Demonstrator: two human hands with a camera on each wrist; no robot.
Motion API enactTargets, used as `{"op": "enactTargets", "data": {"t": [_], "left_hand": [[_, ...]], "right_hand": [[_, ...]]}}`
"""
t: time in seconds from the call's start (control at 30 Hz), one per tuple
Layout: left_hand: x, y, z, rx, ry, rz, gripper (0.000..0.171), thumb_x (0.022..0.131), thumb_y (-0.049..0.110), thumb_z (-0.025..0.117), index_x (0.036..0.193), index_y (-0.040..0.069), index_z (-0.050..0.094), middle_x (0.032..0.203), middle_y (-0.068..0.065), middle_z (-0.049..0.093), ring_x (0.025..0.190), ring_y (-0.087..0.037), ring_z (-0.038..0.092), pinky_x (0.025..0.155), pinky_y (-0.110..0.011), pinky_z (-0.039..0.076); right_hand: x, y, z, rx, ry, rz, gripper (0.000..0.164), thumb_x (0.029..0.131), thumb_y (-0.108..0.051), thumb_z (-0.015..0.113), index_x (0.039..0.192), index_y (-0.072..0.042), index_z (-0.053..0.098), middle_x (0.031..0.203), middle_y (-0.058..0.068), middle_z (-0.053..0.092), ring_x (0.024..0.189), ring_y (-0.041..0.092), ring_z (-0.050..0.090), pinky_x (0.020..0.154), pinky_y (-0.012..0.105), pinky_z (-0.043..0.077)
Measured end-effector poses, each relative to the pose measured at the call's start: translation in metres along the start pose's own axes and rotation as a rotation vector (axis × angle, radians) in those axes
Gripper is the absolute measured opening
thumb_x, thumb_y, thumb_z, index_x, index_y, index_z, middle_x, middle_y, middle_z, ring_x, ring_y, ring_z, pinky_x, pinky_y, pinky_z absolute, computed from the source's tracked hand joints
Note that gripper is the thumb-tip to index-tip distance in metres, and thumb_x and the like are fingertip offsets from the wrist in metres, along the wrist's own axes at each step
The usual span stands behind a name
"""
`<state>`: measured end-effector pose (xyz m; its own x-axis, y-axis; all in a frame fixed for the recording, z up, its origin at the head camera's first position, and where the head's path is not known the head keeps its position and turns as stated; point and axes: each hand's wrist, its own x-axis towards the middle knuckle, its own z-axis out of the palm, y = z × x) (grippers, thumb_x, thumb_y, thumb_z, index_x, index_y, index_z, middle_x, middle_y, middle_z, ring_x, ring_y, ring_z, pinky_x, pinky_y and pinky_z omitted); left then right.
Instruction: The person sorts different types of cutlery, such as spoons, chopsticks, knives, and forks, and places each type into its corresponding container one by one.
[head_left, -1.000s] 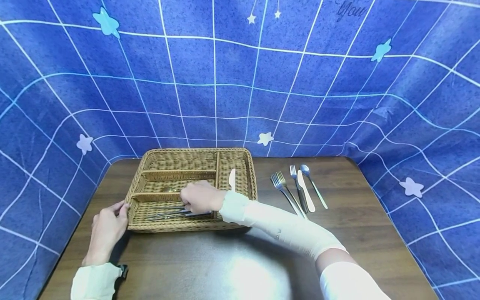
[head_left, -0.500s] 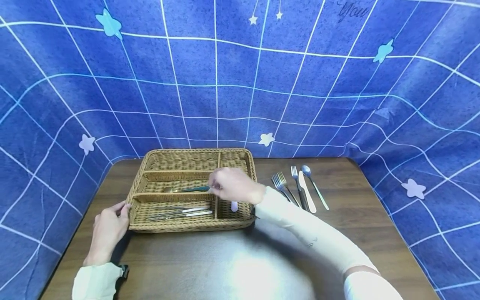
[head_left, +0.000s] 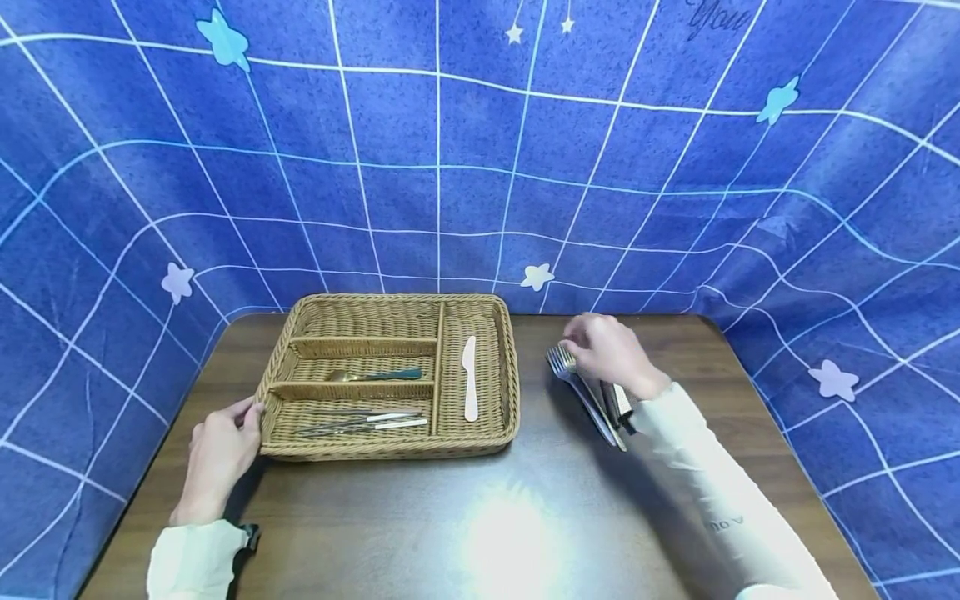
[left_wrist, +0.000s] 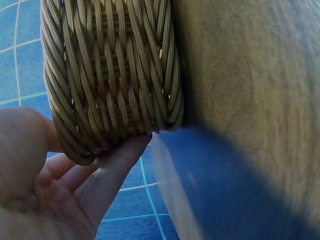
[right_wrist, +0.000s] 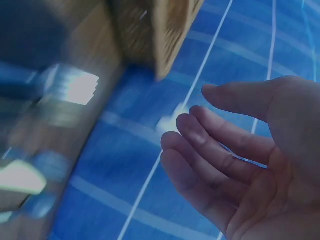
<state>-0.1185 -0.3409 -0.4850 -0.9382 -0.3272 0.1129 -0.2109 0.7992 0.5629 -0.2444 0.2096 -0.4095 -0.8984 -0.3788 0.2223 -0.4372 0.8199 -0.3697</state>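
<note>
A wicker cutlery tray (head_left: pixel 390 450) with several compartments lies on the table. My left hand (head_left: pixel 222 450) grips its near left corner; in the left wrist view the thumb lies at the rim and the fingers against the woven wall (left_wrist: pixel 115 75). My right hand (head_left: pixel 611 352) hovers over the cutlery right of the tray, fingers loosely bent and holding nothing, as the right wrist view shows. Beside it lies a fork (head_left: pixel 573 383); the hand hides most of the other pieces. Inside the tray are a pale knife (head_left: pixel 470 383), a dark-handled spoon (head_left: pixel 393 374) and several thin white-handled utensils (head_left: pixel 397 423).
A wooden table (head_left: pixel 390 517) carries the tray and the cutlery. Blue cloth (head_left: pixel 480 167) with white lines and stars hangs behind the table and along both sides.
My right hand has left the dark-handled spoon lying in the tray's middle compartment and moved right, over the loose cutlery. My left hand has stayed at the tray's corner.
</note>
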Motion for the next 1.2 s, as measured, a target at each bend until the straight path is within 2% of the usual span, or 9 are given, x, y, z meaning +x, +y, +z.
{"op": "enactTargets", "data": {"t": [0.23, 0.4, 0.63, 0.87, 0.93, 1.0, 1.1, 1.2], "left_hand": [[-0.001, 0.001, 0.001, -0.003, 0.001, -0.008, 0.044, 0.111, 0.026, 0.051, 0.139, -0.003, 0.067, 0.133, -0.033, 0.064, 0.122, -0.067, 0.056, 0.093, -0.071, 0.047], [0.000, 0.000, 0.001, 0.001, 0.001, -0.006, 0.045, 0.111, 0.027, 0.051, 0.140, -0.004, 0.066, 0.133, -0.034, 0.064, 0.121, -0.068, 0.056, 0.092, -0.072, 0.047], [0.000, -0.001, 0.002, 0.002, -0.006, -0.018, 0.045, 0.111, 0.027, 0.051, 0.140, -0.004, 0.066, 0.134, -0.034, 0.064, 0.122, -0.068, 0.055, 0.092, -0.072, 0.046], [0.000, -0.001, 0.001, 0.004, -0.009, -0.019, 0.045, 0.112, 0.028, 0.051, 0.141, -0.004, 0.066, 0.134, -0.034, 0.063, 0.123, -0.067, 0.055, 0.093, -0.073, 0.046], [0.000, 0.000, 0.001, 0.004, -0.009, -0.013, 0.045, 0.112, 0.028, 0.050, 0.140, -0.004, 0.066, 0.134, -0.034, 0.064, 0.123, -0.067, 0.055, 0.093, -0.073, 0.046], [0.000, 0.000, 0.000, 0.004, -0.010, -0.008, 0.045, 0.112, 0.028, 0.050, 0.140, -0.004, 0.066, 0.133, -0.034, 0.064, 0.123, -0.068, 0.055, 0.093, -0.073, 0.046], [0.000, 0.001, 0.000, 0.008, -0.009, -0.006, 0.045, 0.112, 0.028, 0.050, 0.140, -0.004, 0.066, 0.132, -0.033, 0.065, 0.123, -0.067, 0.055, 0.093, -0.072, 0.046], [0.001, 0.001, 0.000, 0.007, -0.012, -0.008, 0.045, 0.112, 0.028, 0.050, 0.141, -0.004, 0.066, 0.133, -0.033, 0.064, 0.124, -0.067, 0.055, 0.094, -0.072, 0.046]], "right_hand": [[-0.028, 0.053, -0.012, -0.021, 0.022, 0.145, 0.017, 0.096, -0.020, 0.074, 0.103, -0.004, 0.078, 0.085, 0.005, 0.074, 0.076, 0.025, 0.069, 0.068, 0.053, 0.055], [-0.046, 0.078, -0.012, -0.045, 0.012, 0.215, 0.018, 0.095, -0.020, 0.075, 0.101, -0.003, 0.078, 0.082, 0.006, 0.073, 0.076, 0.028, 0.070, 0.066, 0.055, 0.055], [-0.064, 0.109, -0.005, -0.073, -0.010, 0.278, 0.023, 0.093, -0.020, 0.077, 0.103, 0.001, 0.078, 0.087, 0.014, 0.077, 0.082, 0.038, 0.075, 0.068, 0.061, 0.057], [-0.078, 0.118, 0.005, -0.071, -0.081, 0.324, 0.023, 0.093, -0.025, 0.078, 0.098, -0.002, 0.082, 0.085, 0.014, 0.078, 0.084, 0.047, 0.075, 0.070, 0.064, 0.057], [-0.081, 0.117, 0.007, -0.073, -0.090, 0.330, 0.023, 0.092, -0.027, 0.080, 0.093, -0.005, 0.083, 0.077, 0.010, 0.076, 0.079, 0.044, 0.075, 0.067, 0.063, 0.056], [-0.084, 0.115, 0.008, -0.076, -0.102, 0.337, 0.025, 0.091, -0.030, 0.083, 0.080, -0.007, 0.079, 0.067, 0.003, 0.069, 0.070, 0.036, 0.071, 0.061, 0.057, 0.053], [-0.087, 0.113, 0.010, -0.077, -0.112, 0.351, 0.037, 0.090, -0.033, 0.085, 0.065, -0.013, 0.066, 0.056, -0.005, 0.052, 0.061, 0.025, 0.058, 0.053, 0.048, 0.045], [-0.090, 0.112, 0.012, -0.080, -0.119, 0.366, 0.047, 0.090, -0.033, 0.085, 0.058, -0.016, 0.055, 0.054, -0.007, 0.044, 0.059, 0.022, 0.052, 0.051, 0.045, 0.042]]}}
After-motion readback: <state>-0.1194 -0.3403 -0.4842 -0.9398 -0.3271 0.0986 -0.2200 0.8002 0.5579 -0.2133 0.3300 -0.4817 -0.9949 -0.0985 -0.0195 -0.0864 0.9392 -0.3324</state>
